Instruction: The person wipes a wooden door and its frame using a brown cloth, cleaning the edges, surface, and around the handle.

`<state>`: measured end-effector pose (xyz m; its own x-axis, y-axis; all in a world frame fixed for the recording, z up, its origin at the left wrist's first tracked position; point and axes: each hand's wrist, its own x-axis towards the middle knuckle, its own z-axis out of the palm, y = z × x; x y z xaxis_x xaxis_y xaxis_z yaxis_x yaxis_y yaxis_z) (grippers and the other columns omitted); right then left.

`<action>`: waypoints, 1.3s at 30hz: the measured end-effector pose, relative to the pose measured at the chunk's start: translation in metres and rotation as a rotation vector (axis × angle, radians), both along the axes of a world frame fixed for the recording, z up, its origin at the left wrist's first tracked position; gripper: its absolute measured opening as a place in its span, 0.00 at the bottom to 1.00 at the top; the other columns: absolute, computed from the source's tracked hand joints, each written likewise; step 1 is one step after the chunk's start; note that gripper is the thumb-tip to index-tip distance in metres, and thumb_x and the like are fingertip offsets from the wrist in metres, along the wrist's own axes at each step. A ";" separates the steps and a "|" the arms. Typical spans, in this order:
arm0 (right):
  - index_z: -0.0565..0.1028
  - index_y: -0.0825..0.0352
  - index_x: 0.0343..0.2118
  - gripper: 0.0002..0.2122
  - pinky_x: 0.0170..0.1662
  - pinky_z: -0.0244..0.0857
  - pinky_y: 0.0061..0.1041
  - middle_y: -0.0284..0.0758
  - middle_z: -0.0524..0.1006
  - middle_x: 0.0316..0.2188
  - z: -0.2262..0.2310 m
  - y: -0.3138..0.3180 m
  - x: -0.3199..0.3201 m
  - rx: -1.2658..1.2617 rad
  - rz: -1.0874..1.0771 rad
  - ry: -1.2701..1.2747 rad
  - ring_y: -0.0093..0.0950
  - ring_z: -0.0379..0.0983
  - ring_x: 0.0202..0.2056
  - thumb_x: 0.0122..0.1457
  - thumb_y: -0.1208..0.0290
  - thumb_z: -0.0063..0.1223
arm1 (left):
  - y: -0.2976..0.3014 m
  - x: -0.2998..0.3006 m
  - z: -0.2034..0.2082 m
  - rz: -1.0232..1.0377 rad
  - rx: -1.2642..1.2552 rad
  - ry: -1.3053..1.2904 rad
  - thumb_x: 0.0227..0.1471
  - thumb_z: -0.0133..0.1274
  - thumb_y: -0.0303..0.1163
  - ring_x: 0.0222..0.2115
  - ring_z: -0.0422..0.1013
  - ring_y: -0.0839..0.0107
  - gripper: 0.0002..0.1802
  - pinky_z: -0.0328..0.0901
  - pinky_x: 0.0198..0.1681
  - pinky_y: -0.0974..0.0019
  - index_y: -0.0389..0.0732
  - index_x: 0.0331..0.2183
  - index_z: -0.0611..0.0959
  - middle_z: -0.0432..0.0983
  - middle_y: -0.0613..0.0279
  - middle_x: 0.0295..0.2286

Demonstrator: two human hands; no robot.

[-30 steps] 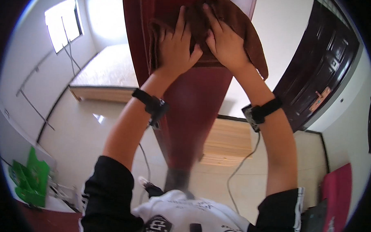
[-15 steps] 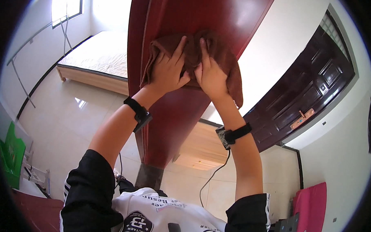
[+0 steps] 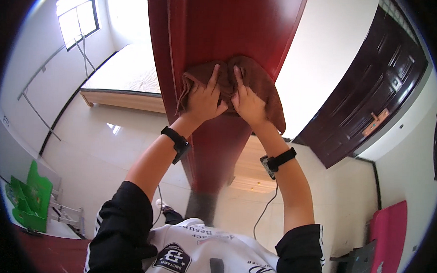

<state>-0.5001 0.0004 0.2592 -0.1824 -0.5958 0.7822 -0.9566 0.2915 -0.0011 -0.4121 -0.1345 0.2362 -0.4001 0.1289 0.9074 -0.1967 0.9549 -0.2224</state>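
Both hands are up on a brown cloth [image 3: 258,87], pressing it flat against a tall dark red door [image 3: 222,35] that runs up the middle of the view toward 12 o'clock. The left hand [image 3: 204,100] sits on the left part of the cloth with fingers spread and pointing up, palm down on the fabric. The right hand [image 3: 247,103] is just beside it, almost touching it, same pose: open, fingers up, flat on the cloth. So neither one is clutching it, they're just laid open on it. The cloth bunches up a bit above the fingertips and hangs down past the right hand toward 4 o'clock.

Each wrist has a black band, the left band [image 3: 176,142] and the right band [image 3: 277,162], and a thin cable [image 3: 264,210] drops from the right one down toward the body. Black sleeves [image 3: 121,224] come in from the lower edge.

Around it: a bed [image 3: 126,80] with a wooden frame at about 10 o'clock, under a window [image 3: 78,21]. A darker panelled door [image 3: 374,89] stands at 2 to 3 o'clock. Something green [image 3: 31,197] sits near 8 o'clock, and something pink [image 3: 386,234] near 4 o'clock. The floor [image 3: 93,141] is pale and shiny.
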 end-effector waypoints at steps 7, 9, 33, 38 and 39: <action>0.54 0.54 0.59 0.30 0.22 0.66 0.26 0.34 0.74 0.38 -0.028 0.005 -0.009 -0.199 0.065 0.101 0.30 0.70 0.21 0.51 0.68 0.46 | 0.002 -0.009 -0.016 -0.036 -0.126 -0.026 0.39 0.47 0.44 0.31 0.68 0.51 0.24 0.62 0.39 0.54 0.32 0.31 0.78 0.52 0.42 0.55; 0.55 0.53 0.59 0.30 0.22 0.66 0.25 0.32 0.73 0.41 -0.049 0.005 -0.009 -0.275 0.047 0.067 0.28 0.69 0.20 0.50 0.68 0.47 | 0.003 -0.002 -0.030 -0.011 -0.110 -0.145 0.39 0.47 0.44 0.31 0.68 0.50 0.24 0.62 0.39 0.54 0.32 0.33 0.77 0.52 0.42 0.55; 0.61 0.67 0.53 0.29 0.52 0.56 0.39 0.48 0.64 0.50 -0.273 0.029 0.051 -0.009 -0.473 -0.567 0.41 0.63 0.49 0.44 0.70 0.50 | 0.027 0.014 -0.192 0.093 -0.494 -1.037 0.48 0.42 0.35 0.39 0.68 0.63 0.24 0.67 0.31 0.56 0.37 0.47 0.71 0.63 0.60 0.51; 0.53 0.68 0.56 0.32 0.49 0.58 0.35 0.50 0.67 0.46 -0.273 0.061 0.058 -0.532 -0.453 -1.066 0.46 0.65 0.46 0.45 0.80 0.49 | 0.046 -0.003 -0.177 -0.543 -0.353 -0.785 0.46 0.43 0.27 0.37 0.67 0.62 0.25 0.60 0.43 0.62 0.39 0.49 0.70 0.63 0.61 0.50; 0.53 0.67 0.56 0.32 0.47 0.61 0.35 0.49 0.70 0.42 -0.276 0.069 0.056 -0.538 -0.451 -1.289 0.45 0.67 0.44 0.45 0.80 0.49 | 0.051 -0.007 -0.179 -0.579 -0.357 -0.767 0.46 0.43 0.27 0.37 0.67 0.62 0.25 0.60 0.43 0.62 0.39 0.49 0.70 0.63 0.61 0.50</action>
